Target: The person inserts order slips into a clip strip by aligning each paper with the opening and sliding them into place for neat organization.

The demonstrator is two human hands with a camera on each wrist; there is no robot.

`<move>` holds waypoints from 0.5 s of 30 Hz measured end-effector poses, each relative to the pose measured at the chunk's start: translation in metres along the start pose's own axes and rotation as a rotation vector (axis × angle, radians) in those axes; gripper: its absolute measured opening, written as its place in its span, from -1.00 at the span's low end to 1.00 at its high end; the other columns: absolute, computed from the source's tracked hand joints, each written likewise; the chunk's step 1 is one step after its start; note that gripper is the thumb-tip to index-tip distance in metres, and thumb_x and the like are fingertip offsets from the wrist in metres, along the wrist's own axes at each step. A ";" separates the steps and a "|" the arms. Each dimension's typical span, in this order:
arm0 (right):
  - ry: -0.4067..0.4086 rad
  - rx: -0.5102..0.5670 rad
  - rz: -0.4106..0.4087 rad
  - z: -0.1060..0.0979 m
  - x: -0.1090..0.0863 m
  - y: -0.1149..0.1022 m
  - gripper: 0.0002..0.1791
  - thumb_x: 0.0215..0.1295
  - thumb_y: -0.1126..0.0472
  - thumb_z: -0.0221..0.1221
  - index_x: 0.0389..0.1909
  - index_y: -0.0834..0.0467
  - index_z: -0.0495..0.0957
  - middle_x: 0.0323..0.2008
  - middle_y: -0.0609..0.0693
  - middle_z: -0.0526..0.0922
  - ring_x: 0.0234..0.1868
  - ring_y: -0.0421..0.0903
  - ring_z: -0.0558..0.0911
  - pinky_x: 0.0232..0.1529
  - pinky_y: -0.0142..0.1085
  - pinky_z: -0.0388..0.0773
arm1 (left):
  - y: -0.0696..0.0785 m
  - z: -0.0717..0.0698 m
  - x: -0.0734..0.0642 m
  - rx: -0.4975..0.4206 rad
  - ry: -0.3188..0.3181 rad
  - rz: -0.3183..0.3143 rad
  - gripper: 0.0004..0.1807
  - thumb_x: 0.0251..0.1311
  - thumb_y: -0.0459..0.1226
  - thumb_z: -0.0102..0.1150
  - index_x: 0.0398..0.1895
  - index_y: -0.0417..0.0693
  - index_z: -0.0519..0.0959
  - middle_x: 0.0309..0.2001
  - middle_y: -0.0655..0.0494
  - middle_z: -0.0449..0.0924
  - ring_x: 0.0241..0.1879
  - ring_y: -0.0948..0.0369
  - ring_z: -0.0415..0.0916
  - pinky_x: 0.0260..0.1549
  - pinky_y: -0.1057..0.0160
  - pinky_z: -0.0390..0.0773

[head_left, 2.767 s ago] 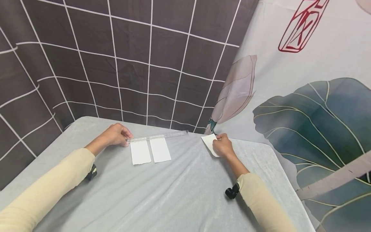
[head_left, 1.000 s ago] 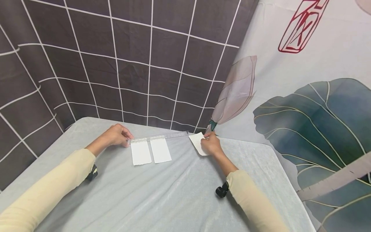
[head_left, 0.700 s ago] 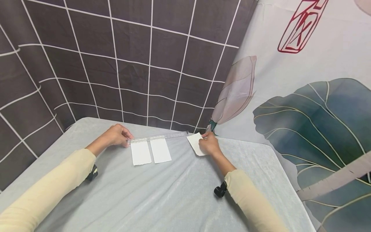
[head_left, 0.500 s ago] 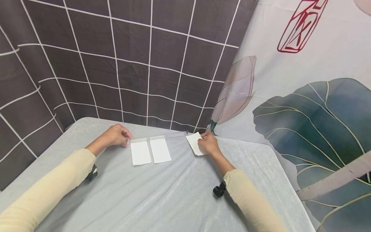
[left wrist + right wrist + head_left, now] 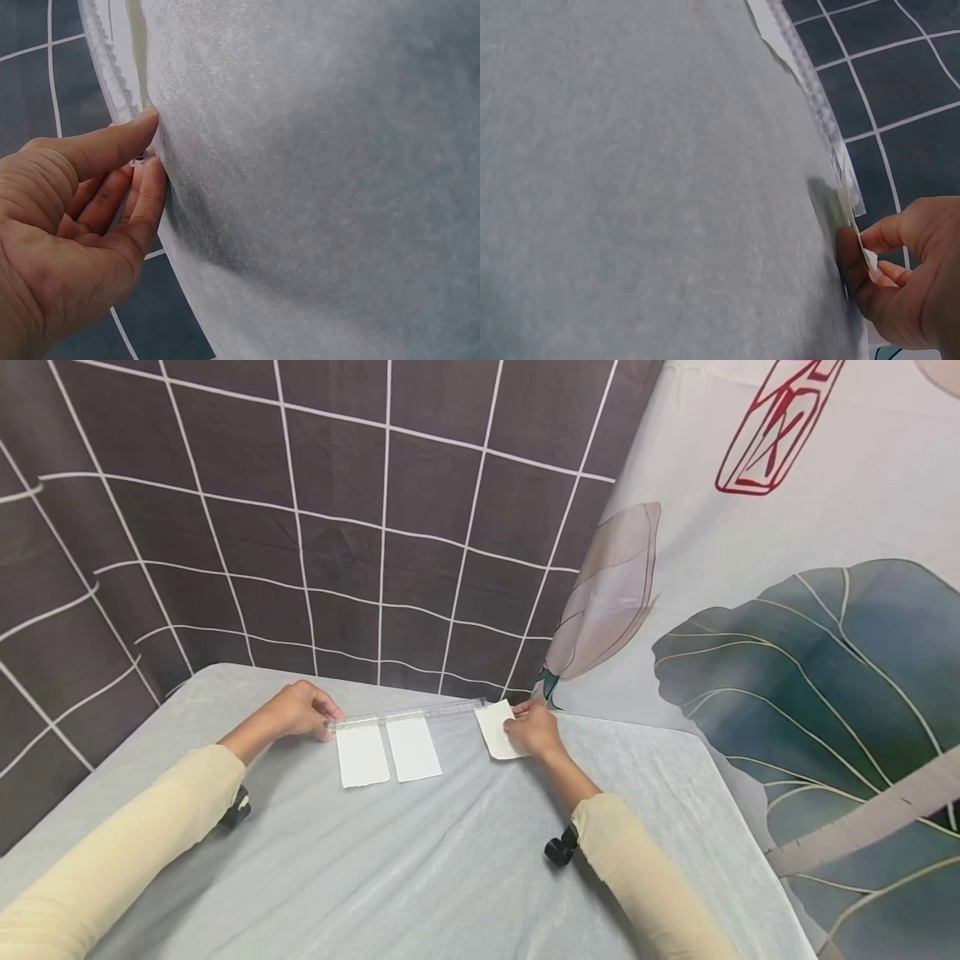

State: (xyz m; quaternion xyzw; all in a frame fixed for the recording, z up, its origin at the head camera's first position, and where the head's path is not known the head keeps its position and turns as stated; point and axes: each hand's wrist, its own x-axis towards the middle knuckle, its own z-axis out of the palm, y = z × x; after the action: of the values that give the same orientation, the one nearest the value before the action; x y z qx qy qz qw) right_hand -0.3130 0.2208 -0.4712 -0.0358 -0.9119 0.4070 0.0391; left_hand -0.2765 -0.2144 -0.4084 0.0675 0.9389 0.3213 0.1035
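Note:
In the head view my left hand [image 5: 302, 710] pinches the left end of a long clear plastic ruler [image 5: 457, 707] near the table's back edge. The left wrist view shows the thumb and fingertips on the end of the ruler [image 5: 112, 71]. Two white paper pieces [image 5: 363, 756] lie side by side, their top edges at the ruler. To the right, my right hand [image 5: 536, 729] pinches another white paper piece [image 5: 495, 731] by its right side, close to the ruler's right end. That paper [image 5: 846, 199] appears nearly edge-on in the right wrist view, tilted off the cloth.
A pale grey cloth [image 5: 360, 868] covers the table, with soft creases. A dark gridded curtain [image 5: 337, 552] hangs behind, and a white curtain with a leaf print [image 5: 795, 668] stands on the right. Dark wrist cameras [image 5: 561, 847] sit at both cuffs.
My right hand has moved left with its paper, bringing it from well right of the ruler to the ruler's right end. The left hand, ruler and two lying papers have stayed put.

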 end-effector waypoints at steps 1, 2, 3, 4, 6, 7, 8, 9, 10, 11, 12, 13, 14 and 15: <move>-0.002 0.000 0.000 0.003 0.004 0.005 -0.57 0.14 0.20 0.40 0.03 0.28 0.71 -0.15 0.23 0.90 -0.12 0.04 0.84 0.00 -0.20 0.71 | 0.000 0.000 0.000 0.001 -0.001 -0.001 -0.56 -0.09 -0.51 0.62 -0.03 -0.31 0.84 -0.02 -0.25 0.88 -0.04 -0.06 0.79 0.10 -0.08 0.74; -0.007 0.002 0.001 0.006 0.008 0.009 -0.58 0.16 0.20 0.41 0.04 0.28 0.71 -0.14 0.23 0.90 -0.11 0.05 0.84 0.00 -0.20 0.71 | 0.000 0.000 0.000 0.000 -0.001 -0.005 -0.56 -0.09 -0.51 0.62 -0.02 -0.30 0.84 -0.02 -0.24 0.89 -0.04 -0.05 0.79 0.11 -0.08 0.74; -0.012 0.002 0.003 0.008 0.011 0.012 -0.59 0.19 0.20 0.42 0.05 0.28 0.71 -0.13 0.23 0.90 -0.11 0.05 0.84 -0.02 -0.20 0.71 | 0.000 0.000 0.001 0.000 -0.001 -0.006 -0.56 -0.09 -0.51 0.62 -0.02 -0.30 0.84 -0.02 -0.24 0.88 -0.04 -0.05 0.79 0.11 -0.08 0.74; -0.017 -0.002 0.000 0.010 0.014 0.015 -0.60 0.21 0.21 0.42 0.05 0.28 0.71 -0.12 0.24 0.90 -0.11 0.05 0.83 -0.04 -0.21 0.71 | 0.000 0.000 0.001 -0.001 -0.001 -0.008 -0.56 -0.09 -0.51 0.62 -0.02 -0.30 0.84 -0.02 -0.24 0.88 -0.04 -0.04 0.79 0.10 -0.07 0.74; -0.013 -0.007 0.000 0.015 0.020 0.021 -0.61 0.24 0.20 0.43 0.06 0.25 0.72 -0.11 0.21 0.90 -0.13 -0.01 0.82 -0.10 -0.28 0.67 | 0.000 0.000 0.001 -0.004 0.000 -0.009 -0.56 -0.09 -0.51 0.62 -0.02 -0.30 0.85 -0.03 -0.24 0.88 -0.05 -0.03 0.79 0.09 -0.06 0.74; -0.013 -0.008 -0.001 0.016 0.021 0.021 -0.62 0.25 0.20 0.44 0.06 0.25 0.72 -0.11 0.21 0.89 -0.13 -0.01 0.81 -0.12 -0.30 0.66 | 0.000 0.000 0.001 -0.004 0.001 -0.011 -0.55 -0.09 -0.51 0.62 -0.02 -0.30 0.85 -0.03 -0.24 0.88 -0.05 -0.03 0.79 0.09 -0.06 0.74; -0.013 -0.011 -0.003 0.017 0.021 0.021 -0.63 0.26 0.21 0.44 0.05 0.25 0.71 -0.11 0.21 0.89 -0.15 -0.02 0.81 -0.14 -0.32 0.65 | 0.000 0.000 0.001 -0.002 0.003 -0.011 -0.55 -0.09 -0.51 0.62 -0.02 -0.29 0.85 -0.03 -0.24 0.88 -0.06 -0.03 0.79 0.09 -0.06 0.74; -0.013 -0.009 -0.002 0.017 0.020 0.020 -0.63 0.26 0.20 0.45 0.05 0.25 0.71 -0.10 0.21 0.89 -0.15 -0.03 0.82 -0.16 -0.33 0.65 | 0.000 0.000 0.002 0.001 0.003 -0.011 -0.55 -0.09 -0.51 0.62 -0.02 -0.29 0.85 -0.03 -0.24 0.88 -0.06 -0.03 0.79 0.09 -0.06 0.74; -0.017 -0.005 -0.003 0.016 0.018 0.016 -0.63 0.26 0.21 0.44 0.05 0.27 0.71 -0.11 0.23 0.90 -0.15 -0.02 0.82 -0.17 -0.31 0.66 | 0.000 0.000 0.002 0.002 0.004 -0.012 -0.55 -0.09 -0.51 0.63 -0.02 -0.29 0.85 -0.03 -0.24 0.88 -0.06 -0.03 0.79 0.09 -0.06 0.74; -0.016 -0.001 -0.001 0.016 0.016 0.013 -0.63 0.26 0.21 0.45 0.05 0.25 0.72 -0.11 0.22 0.90 -0.16 -0.01 0.83 -0.17 -0.31 0.67 | -0.001 0.000 0.002 0.005 0.005 -0.013 -0.55 -0.09 -0.51 0.63 -0.02 -0.28 0.85 -0.03 -0.23 0.89 -0.06 -0.03 0.79 0.09 -0.06 0.74; -0.021 0.003 -0.002 0.014 0.014 0.009 -0.63 0.26 0.21 0.45 0.04 0.26 0.72 -0.11 0.23 0.90 -0.15 0.01 0.84 -0.16 -0.28 0.70 | -0.001 0.000 0.002 0.007 0.005 -0.013 -0.55 -0.09 -0.51 0.63 -0.02 -0.28 0.85 -0.03 -0.23 0.89 -0.05 -0.03 0.79 0.10 -0.07 0.73; -0.017 0.006 -0.002 0.013 0.011 0.005 -0.64 0.24 0.22 0.46 0.02 0.26 0.72 -0.13 0.23 0.90 -0.17 0.01 0.85 -0.17 -0.26 0.71 | 0.000 0.000 0.002 0.007 0.005 -0.014 -0.55 -0.09 -0.50 0.63 -0.02 -0.28 0.85 -0.03 -0.23 0.89 -0.05 -0.03 0.79 0.10 -0.07 0.73; -0.021 0.008 0.002 0.012 0.009 0.001 -0.64 0.24 0.23 0.45 0.03 0.27 0.72 -0.12 0.24 0.90 -0.16 0.03 0.85 -0.16 -0.24 0.72 | -0.001 0.000 0.002 0.009 0.005 -0.014 -0.55 -0.09 -0.50 0.63 -0.02 -0.28 0.85 -0.02 -0.23 0.89 -0.05 -0.03 0.79 0.10 -0.08 0.73; -0.025 0.012 0.008 0.010 0.006 -0.003 -0.63 0.24 0.23 0.46 0.03 0.27 0.72 -0.12 0.24 0.90 -0.15 0.04 0.86 -0.14 -0.22 0.73 | 0.000 0.000 0.002 0.010 0.004 -0.014 -0.55 -0.09 -0.50 0.63 -0.02 -0.28 0.85 -0.02 -0.23 0.89 -0.05 -0.03 0.79 0.11 -0.08 0.73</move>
State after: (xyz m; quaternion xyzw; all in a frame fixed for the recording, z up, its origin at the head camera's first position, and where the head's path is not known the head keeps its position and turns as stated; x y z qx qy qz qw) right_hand -0.3196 0.2118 -0.4753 -0.0340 -0.9096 0.4132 0.0264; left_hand -0.2783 -0.2143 -0.4091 0.0610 0.9411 0.3163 0.1033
